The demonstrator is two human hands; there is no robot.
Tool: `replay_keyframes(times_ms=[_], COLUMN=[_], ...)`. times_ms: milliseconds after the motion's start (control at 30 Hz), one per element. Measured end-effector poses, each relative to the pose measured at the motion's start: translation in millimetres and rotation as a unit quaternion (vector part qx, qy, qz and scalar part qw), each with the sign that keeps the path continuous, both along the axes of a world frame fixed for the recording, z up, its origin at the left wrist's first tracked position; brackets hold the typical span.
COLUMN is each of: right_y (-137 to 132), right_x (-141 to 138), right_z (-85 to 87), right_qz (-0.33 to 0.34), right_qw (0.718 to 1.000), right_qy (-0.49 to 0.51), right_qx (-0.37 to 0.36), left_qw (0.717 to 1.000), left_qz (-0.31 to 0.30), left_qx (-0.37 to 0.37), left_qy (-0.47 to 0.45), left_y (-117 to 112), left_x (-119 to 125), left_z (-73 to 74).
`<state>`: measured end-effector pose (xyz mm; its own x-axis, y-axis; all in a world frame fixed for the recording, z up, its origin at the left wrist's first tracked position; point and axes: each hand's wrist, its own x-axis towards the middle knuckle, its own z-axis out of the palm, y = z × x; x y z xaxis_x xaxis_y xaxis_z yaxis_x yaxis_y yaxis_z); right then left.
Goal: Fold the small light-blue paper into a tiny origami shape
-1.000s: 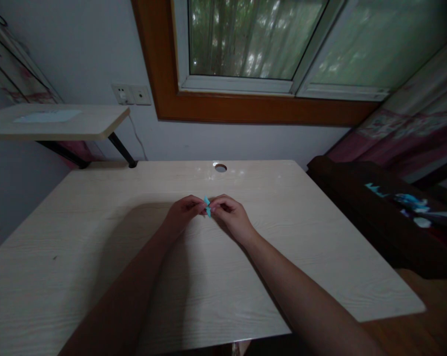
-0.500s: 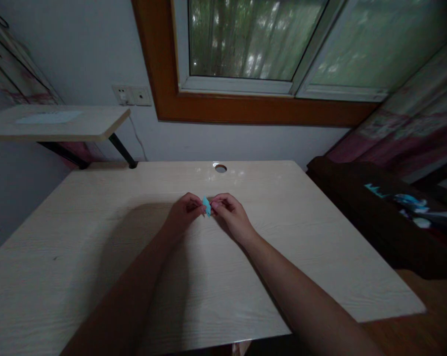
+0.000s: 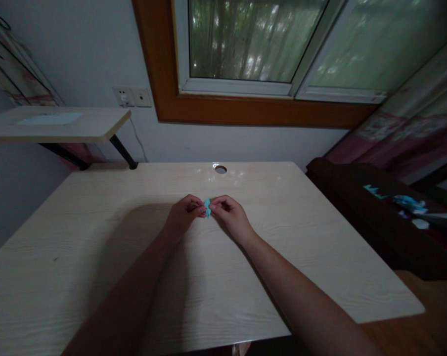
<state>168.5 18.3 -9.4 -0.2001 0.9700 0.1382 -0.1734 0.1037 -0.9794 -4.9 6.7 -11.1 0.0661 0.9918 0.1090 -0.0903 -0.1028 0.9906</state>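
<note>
A small light-blue piece of folded paper [image 3: 207,203] is pinched between my two hands, just above the desk [image 3: 223,277]. My left hand [image 3: 186,210] grips its left side with thumb and fingertips. From the right, my right hand [image 3: 229,212] has thumb and fingers closed on the other side. The fingertips of both hands nearly meet and cover part of the piece, so its full shape is hidden.
At the back of the desk is a round cable hole [image 3: 220,169]. A raised shelf [image 3: 97,126] on black legs stands at the back left. Right of the desk, a dark surface [image 3: 357,198] carries several blue pieces [image 3: 409,201]. A window [image 3: 245,49] is ahead.
The right fingertips have moved slightly left onto the blue piece, which now shows on both sides of them. The left hand has barely moved.
</note>
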Motion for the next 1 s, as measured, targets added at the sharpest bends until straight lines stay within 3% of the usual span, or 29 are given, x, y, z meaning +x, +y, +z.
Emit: replay_keyframes(times_ms=[133, 567, 800, 1000], right_y=[-0.4, -0.1, 0.2, 1.5], right_x=[-0.1, -1.0, 0.3, 2.0], right_z=[0.4, -5.6, -5.9, -6.2], right_qz=[-0.028, -0.056, -0.049, -0.034], right_qw=[0.999, 0.99, 0.985, 0.991], right_qy=[-0.035, -0.092, -0.128, -0.108], right_qx=[0.025, 0.086, 0.108, 0.074], left_qw=[1.0, 0.995, 0.983, 0.983], left_qz=[0.001, 0.035, 0.09, 0.091], left_qx=[-0.003, 0.027, 0.053, 0.052], left_qy=[-0.016, 0.084, 0.154, 0.153], left_y=[-0.4, 2.2, -1.6, -2.8], left_x=[0.9, -0.4, -2.9, -3.0], left_z=[0.2, -4.1, 8.1, 9.8])
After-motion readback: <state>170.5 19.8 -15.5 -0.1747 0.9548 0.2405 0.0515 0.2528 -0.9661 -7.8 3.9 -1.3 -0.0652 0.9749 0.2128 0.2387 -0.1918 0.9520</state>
